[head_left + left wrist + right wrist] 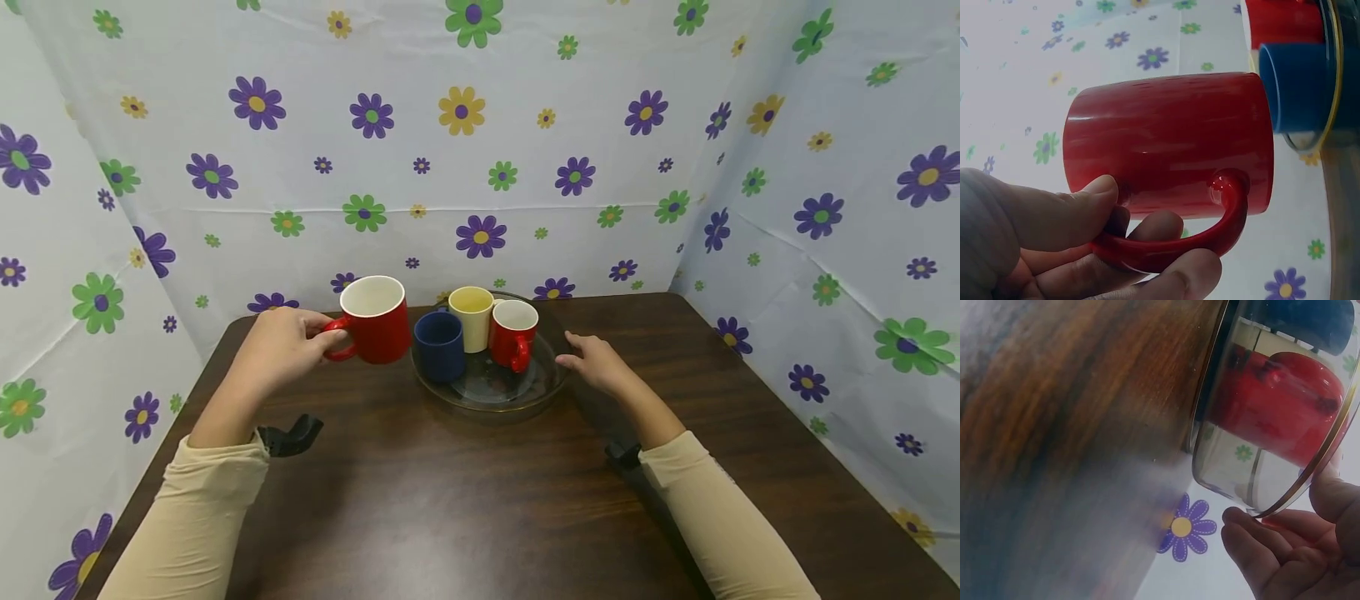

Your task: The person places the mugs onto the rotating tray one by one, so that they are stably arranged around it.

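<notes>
My left hand (288,346) grips a red mug (378,329) with a white inside by its handle, thumb and fingers around it. The mug is held upright, just left of a clear glass dish (480,406) with a gold-coloured rim. Inside the dish stand a dark blue cup (439,354), a cream mug (472,321) with a yellow inside and a second red mug (514,337), its handle facing me. At the dish's right edge is my right hand (596,364), its relaxed fingertips at the rim. In the right wrist view, its thumb (1329,497) overlaps the rim.
A dark brown wooden table (450,500) bears the dish near its back edge. White cloth with a flower print (480,237) hangs behind and on both sides. A black strap piece (292,437) juts from the left wrist, another (622,454) from the right.
</notes>
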The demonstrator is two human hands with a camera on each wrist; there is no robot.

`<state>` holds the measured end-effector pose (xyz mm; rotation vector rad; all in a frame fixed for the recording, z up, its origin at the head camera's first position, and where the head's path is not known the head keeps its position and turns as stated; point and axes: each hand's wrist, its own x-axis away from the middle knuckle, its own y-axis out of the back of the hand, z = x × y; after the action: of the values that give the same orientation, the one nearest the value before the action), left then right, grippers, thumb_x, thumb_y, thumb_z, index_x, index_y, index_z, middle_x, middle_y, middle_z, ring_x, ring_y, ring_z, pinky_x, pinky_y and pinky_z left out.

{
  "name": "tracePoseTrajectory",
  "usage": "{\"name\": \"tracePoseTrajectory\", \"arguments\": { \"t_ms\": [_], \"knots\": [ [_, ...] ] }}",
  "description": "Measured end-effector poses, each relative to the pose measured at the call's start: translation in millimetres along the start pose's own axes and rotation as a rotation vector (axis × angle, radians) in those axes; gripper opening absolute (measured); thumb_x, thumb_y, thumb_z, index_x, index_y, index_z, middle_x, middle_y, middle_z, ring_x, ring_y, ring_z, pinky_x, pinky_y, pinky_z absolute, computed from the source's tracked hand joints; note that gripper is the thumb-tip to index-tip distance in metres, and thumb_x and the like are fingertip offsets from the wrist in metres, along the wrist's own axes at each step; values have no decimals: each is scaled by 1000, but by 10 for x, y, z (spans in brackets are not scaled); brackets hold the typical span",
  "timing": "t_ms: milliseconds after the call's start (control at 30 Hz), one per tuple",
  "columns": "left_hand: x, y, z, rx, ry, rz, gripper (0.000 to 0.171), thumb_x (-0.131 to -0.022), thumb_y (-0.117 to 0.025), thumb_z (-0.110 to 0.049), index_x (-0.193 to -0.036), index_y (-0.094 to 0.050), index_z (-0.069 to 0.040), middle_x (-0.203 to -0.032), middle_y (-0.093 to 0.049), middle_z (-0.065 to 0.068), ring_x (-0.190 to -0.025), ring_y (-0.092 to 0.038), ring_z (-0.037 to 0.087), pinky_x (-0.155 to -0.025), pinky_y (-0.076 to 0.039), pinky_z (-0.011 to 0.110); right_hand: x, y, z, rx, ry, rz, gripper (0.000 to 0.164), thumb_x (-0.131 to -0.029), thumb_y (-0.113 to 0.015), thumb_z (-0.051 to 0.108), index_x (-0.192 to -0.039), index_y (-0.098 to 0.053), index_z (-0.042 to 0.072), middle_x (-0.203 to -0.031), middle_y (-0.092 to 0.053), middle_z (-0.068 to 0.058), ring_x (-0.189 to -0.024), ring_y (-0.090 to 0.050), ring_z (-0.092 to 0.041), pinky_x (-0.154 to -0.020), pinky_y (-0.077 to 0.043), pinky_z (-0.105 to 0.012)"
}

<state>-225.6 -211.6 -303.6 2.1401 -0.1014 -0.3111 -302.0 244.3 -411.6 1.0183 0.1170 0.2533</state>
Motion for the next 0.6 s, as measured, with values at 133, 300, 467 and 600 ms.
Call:
{"name": "tracePoseTrajectory", "arguments": {
  "t_ms": [133, 300, 467, 600],
  "knots": [
    [-44, -46, -82, 12, -42, 10, 29, -98, -69, -25, -110, -77, 0, -89, -78, 9, -74, -72, 21, -68, -56, 39, 7, -2, 10, -7, -5, -8, 64, -103, -62, 22, -151, -36, -10, -154, -37, -29, -140, -39, -49, -113, -33, -60],
    [-134, -99, -228, 26, -81, 35, 26, -98, -69, -26, -107, -79, -4, -87, -77, 6, -77, -70, 22, -67, -54, 36, 24, -8, 7, -10, 5, -23, 62, -103, -62, 20, -150, -36, -11, -154, -37, -30, -140, -39, -49, -113, -33, -60],
    [-222, -145, -383, 46, -110, 59, 23, -98, -70, -25, -106, -79, -5, -87, -77, 7, -71, -71, 18, -62, -54, 32, 32, -13, 5, -11, 15, -28, 62, -103, -62, 19, -149, -37, -12, -153, -37, -30, -140, -39, -49, -113, -33, -60],
    [-278, -218, -461, 37, -119, 57, 20, -97, -71, -24, -102, -79, -6, -87, -76, 7, -70, -69, 18, -58, -52, 31, 28, -25, 9, -14, 13, -29, 62, -103, -62, 21, -149, -37, -11, -154, -37, -29, -140, -39, -49, -113, -33, -60]
  ]
}}
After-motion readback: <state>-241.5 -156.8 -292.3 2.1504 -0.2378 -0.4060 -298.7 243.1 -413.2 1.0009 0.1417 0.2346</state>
